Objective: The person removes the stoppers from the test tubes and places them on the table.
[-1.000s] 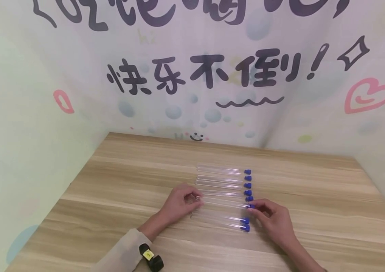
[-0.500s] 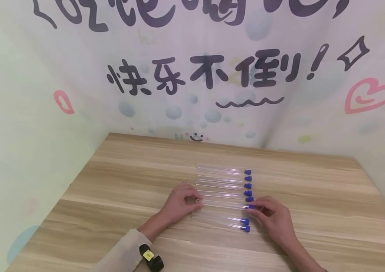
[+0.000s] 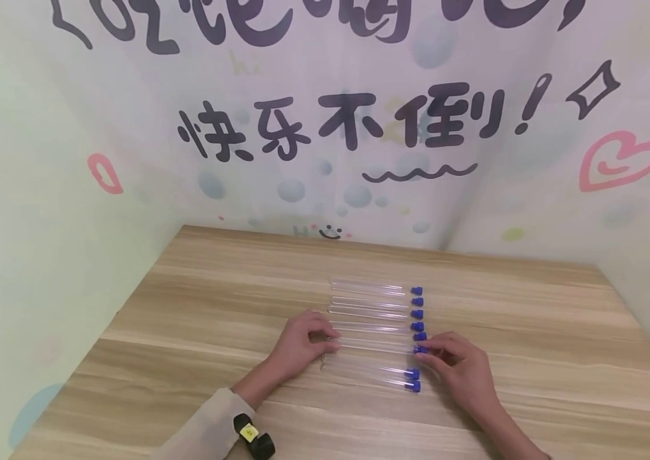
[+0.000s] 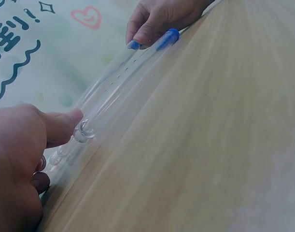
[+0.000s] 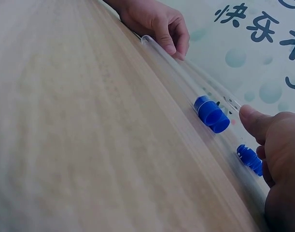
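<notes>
At the left of the wooden desk [image 3: 198, 306], a cream sleeve [image 3: 210, 429] with a black wrist-worn device [image 3: 253, 437] leads up from the near edge to the left hand [image 3: 300, 345], which lies knuckles-up a little nearer the near edge than the far one. Its fingers are curled, and the fingertips [image 3: 331, 337] pinch the rounded closed end of one clear test tube [image 3: 377, 345]; the left wrist view shows the thumb [image 4: 65, 122] pressed against a tube's end just above the wood. That test tube lies flat across the desk's middle, running left to right, sixth from the far side in a row of eight like tubes, all parallel and close together with their blue caps [image 3: 417, 313] lined up on the right. Two tubes lie nearer the near edge than it, the nearest [image 3: 368, 378] with its cap [image 3: 414, 386] just beside the right hand. The right hand [image 3: 463, 374] rests at the row's right end, its fingers bent and gathered around the blue cap [image 3: 420, 349] of the same tube, thumb and forefinger pinching it. Behind the desk's far edge hangs a pale printed backdrop [image 3: 359, 128] with dark lettering, a pink heart [image 3: 624, 160] at its right.
</notes>
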A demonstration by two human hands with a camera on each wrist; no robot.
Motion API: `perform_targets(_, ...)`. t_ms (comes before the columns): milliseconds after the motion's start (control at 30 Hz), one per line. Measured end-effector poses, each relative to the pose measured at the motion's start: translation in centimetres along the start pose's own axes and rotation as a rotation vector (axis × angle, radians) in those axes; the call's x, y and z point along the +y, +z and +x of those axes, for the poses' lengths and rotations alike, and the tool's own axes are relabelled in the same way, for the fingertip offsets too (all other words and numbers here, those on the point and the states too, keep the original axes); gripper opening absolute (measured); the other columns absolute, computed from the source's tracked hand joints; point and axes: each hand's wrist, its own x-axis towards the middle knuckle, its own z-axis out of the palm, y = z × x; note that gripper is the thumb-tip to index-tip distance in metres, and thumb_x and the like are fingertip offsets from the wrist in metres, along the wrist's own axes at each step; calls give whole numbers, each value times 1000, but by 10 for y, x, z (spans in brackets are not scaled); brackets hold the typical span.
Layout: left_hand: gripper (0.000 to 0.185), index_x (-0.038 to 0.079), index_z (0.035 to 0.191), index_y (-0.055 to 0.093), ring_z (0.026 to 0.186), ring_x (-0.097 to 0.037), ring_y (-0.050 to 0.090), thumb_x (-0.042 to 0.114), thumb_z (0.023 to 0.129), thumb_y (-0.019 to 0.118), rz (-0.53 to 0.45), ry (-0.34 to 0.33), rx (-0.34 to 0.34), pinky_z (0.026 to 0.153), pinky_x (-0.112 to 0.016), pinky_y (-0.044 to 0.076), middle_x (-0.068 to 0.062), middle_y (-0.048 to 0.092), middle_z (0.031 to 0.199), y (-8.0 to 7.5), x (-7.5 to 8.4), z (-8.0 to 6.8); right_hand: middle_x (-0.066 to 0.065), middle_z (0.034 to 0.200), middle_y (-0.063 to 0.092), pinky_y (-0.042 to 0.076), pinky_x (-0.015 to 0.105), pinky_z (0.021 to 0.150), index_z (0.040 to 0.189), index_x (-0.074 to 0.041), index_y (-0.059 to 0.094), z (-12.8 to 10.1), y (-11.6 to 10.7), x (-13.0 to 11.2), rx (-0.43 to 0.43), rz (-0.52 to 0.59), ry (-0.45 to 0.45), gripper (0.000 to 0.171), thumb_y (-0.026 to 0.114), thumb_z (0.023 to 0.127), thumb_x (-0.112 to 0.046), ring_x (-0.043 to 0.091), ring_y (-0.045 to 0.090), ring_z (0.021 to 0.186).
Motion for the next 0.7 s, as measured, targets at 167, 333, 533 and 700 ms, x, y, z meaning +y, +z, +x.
perform_targets(167,12,13,84,75,86,-9,57,13,74,82,-11,-25,15,75,-28,47,14,62,86,1,-2,0,-8,85,66,47,17,58,88,-17,75,0,0,1,6,-9,-9,26,84,68,-5,8,57,66)
perform_targets(333,13,12,83,74,84,-10,57,10,73,82,-20,-36,29,71,-27,47,13,63,86,1,-2,0,-10,83,64,46,18,57,90,-18,74,0,0,2,8,-43,9,28,84,68,-4,7,56,66)
perform_targets(533,13,11,85,75,80,-10,57,10,73,82,0,-51,31,67,-26,47,10,63,86,0,-1,-1,-10,85,64,47,20,58,92,-19,74,1,1,3,-13,-66,52,27,84,70,-7,7,57,68)
perform_targets(700,13,10,85,76,78,-11,58,10,74,82,18,-55,34,66,-25,47,7,65,86,0,0,-1,-10,88,65,49,21,61,94,-19,74,1,1,2,-32,-67,74,27,83,71,-8,7,60,73)
